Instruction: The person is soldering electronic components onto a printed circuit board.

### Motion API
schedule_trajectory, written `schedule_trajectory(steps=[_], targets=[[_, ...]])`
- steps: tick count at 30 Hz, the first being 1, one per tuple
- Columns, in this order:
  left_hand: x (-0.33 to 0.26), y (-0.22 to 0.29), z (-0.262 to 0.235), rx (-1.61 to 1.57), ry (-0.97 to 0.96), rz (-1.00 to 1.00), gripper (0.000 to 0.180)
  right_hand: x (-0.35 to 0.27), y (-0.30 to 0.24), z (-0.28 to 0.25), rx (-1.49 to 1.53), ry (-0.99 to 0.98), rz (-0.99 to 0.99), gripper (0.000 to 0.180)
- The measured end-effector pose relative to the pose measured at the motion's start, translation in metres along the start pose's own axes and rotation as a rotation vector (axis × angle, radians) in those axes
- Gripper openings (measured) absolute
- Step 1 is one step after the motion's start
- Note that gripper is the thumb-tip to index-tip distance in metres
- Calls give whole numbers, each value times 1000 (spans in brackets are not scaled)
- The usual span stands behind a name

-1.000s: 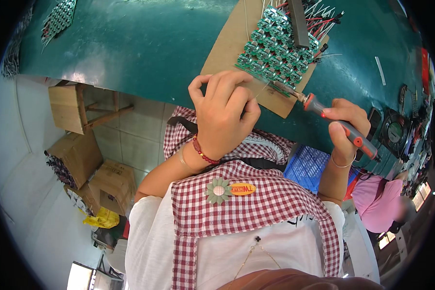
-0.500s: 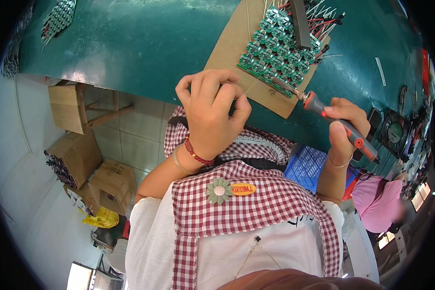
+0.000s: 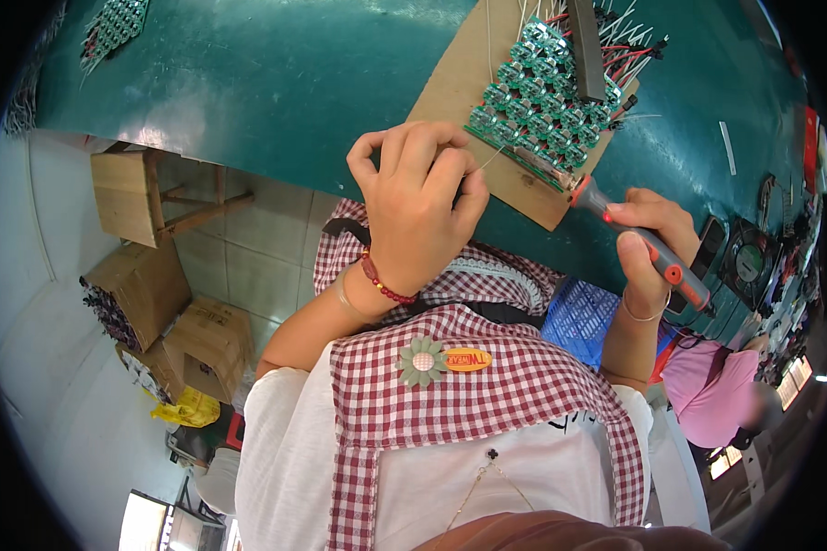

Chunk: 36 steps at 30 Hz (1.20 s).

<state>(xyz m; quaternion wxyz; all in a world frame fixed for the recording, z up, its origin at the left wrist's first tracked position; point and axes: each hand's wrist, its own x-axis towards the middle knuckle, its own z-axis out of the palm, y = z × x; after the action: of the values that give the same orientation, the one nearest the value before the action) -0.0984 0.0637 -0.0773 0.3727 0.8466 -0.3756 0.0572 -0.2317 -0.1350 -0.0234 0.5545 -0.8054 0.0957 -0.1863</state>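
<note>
My right hand grips a soldering iron with a grey and red handle, its metal tip reaching left to the near edge of a block of green circuit boards. Between the pinched fingers of my left hand is a thin solder wire, which runs toward the iron's tip. Whether wire and tip touch is too small to tell. The boards sit in rows on brown cardboard, with white, red and black leads at their far right side. A dark bar lies across them.
The green table carries another batch of boards at far left. A white strip, a phone and a small black fan lie at right. Below are a blue basket, a wooden stool and cardboard boxes.
The iron's tip has slid slightly left along the near edge of the boards. The whole view has shifted a little; both hands keep their grips.
</note>
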Motion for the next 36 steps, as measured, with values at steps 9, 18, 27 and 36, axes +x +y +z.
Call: schedule_trajectory(steps=[9, 18, 27, 36], targets=[[2, 1, -14, -34, -21, -10, 14, -6, 2, 1, 16, 179, -46, 26], [3, -8, -14, -2, -2, -35, 13, 5, 3, 14, 29, 63, -36, 24], [7, -11, -7, 23, -11, -47, 13, 13, -1, 16, -1, -9, -41, 23], [9, -8, -21, -14, -32, -84, 15, 3, -4, 16, 19, 145, -81, 24]])
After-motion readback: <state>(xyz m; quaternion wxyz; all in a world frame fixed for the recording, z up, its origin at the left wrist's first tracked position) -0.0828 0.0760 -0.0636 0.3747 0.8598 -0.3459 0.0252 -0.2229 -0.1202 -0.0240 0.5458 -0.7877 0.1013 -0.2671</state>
